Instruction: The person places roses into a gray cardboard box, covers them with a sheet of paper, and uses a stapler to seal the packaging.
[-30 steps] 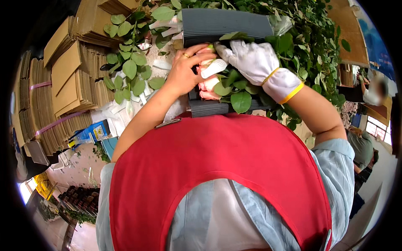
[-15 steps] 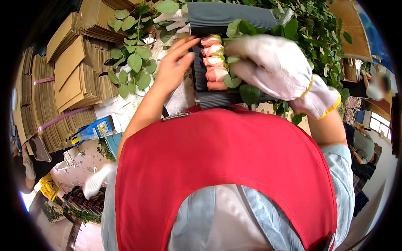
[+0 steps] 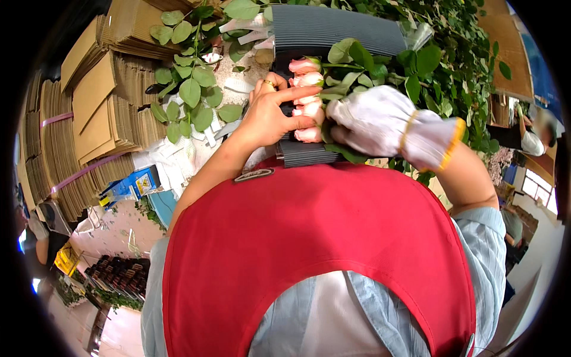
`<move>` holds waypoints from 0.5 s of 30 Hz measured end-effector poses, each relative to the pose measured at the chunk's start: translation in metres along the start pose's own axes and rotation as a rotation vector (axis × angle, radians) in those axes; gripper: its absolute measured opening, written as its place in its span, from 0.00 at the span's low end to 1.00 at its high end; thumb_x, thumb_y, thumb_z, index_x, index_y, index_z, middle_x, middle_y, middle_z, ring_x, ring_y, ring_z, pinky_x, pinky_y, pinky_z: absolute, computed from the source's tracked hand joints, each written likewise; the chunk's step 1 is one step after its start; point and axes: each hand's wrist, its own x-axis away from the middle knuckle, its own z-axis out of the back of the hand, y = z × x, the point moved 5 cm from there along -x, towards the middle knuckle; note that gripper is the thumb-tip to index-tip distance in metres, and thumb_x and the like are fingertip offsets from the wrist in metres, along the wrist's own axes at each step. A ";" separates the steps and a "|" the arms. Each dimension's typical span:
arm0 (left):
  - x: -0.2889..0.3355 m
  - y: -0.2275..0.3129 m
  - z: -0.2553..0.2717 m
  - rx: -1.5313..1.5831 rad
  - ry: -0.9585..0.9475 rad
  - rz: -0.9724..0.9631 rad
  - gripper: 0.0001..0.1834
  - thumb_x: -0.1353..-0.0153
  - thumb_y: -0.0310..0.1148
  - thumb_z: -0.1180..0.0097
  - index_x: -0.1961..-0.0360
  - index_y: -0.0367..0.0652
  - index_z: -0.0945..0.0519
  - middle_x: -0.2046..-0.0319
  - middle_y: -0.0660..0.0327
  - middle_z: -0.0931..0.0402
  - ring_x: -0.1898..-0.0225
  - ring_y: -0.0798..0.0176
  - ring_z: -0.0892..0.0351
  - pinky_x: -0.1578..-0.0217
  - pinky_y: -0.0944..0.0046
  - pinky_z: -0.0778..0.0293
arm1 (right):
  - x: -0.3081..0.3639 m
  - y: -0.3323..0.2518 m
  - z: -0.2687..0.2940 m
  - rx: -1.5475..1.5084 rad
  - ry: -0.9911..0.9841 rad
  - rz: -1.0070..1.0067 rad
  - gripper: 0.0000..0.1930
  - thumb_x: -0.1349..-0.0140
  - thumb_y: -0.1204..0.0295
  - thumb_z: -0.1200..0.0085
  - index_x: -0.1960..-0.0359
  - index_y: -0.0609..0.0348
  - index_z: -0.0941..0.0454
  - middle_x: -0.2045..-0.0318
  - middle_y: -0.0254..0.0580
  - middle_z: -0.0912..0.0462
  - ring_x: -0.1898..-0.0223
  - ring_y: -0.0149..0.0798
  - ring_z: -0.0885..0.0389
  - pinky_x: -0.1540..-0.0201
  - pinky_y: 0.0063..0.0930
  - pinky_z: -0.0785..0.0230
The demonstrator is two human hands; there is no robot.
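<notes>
Since half a second ago our gloved right hand (image 3: 372,122) has slid rightward off the pink rose buds (image 3: 306,98), which now show as a stacked column on the grey corrugated sheet (image 3: 333,30). Our bare left hand (image 3: 270,116) lies against the buds, its fingers (image 3: 309,92) stretched across them; the right hand's fingers are curled onto the stems and leaves. Flat brown cardboard stacks (image 3: 98,113), banded with pink straps, crowd the left edge beside a blue packet (image 3: 134,184). Green foliage fills the right, leaving little open desk (image 3: 235,83).
</notes>
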 end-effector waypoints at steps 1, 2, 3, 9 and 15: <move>0.000 -0.002 -0.002 0.017 -0.012 -0.001 0.31 0.62 0.40 0.29 0.50 0.61 0.18 0.65 0.63 0.39 0.57 0.60 0.39 0.47 0.62 0.41 | 0.010 -0.009 0.017 0.002 0.071 0.027 0.14 0.40 0.58 0.53 0.71 0.55 0.22 0.77 0.48 0.20 0.72 0.51 0.19 0.69 0.41 0.27; 0.001 -0.002 -0.002 0.014 -0.001 0.004 0.31 0.62 0.40 0.29 0.50 0.61 0.18 0.65 0.63 0.39 0.57 0.60 0.39 0.47 0.62 0.41 | 0.008 -0.011 0.018 0.002 -0.014 0.014 0.13 0.42 0.60 0.51 0.73 0.55 0.22 0.77 0.48 0.19 0.72 0.51 0.19 0.70 0.42 0.27; 0.002 0.000 -0.003 -0.014 0.009 -0.001 0.31 0.62 0.40 0.29 0.50 0.62 0.18 0.65 0.63 0.39 0.57 0.60 0.39 0.47 0.62 0.41 | -0.008 -0.009 -0.004 -0.012 -0.008 0.103 0.13 0.42 0.60 0.51 0.73 0.55 0.22 0.78 0.49 0.19 0.73 0.52 0.19 0.70 0.42 0.28; 0.007 -0.006 -0.009 -0.020 0.057 -0.009 0.28 0.58 0.46 0.31 0.51 0.68 0.19 0.60 0.58 0.31 0.55 0.54 0.36 0.48 0.56 0.39 | -0.017 -0.022 0.005 0.139 -0.110 0.230 0.12 0.45 0.59 0.47 0.71 0.53 0.21 0.73 0.46 0.18 0.70 0.50 0.18 0.69 0.43 0.27; 0.012 -0.005 -0.016 0.088 -0.003 0.052 0.31 0.58 0.55 0.35 0.48 0.75 0.23 0.57 0.58 0.32 0.53 0.50 0.39 0.45 0.52 0.48 | -0.068 -0.177 0.161 0.386 0.765 0.686 0.05 0.49 0.71 0.45 0.69 0.54 0.21 0.69 0.42 0.18 0.67 0.45 0.18 0.65 0.35 0.25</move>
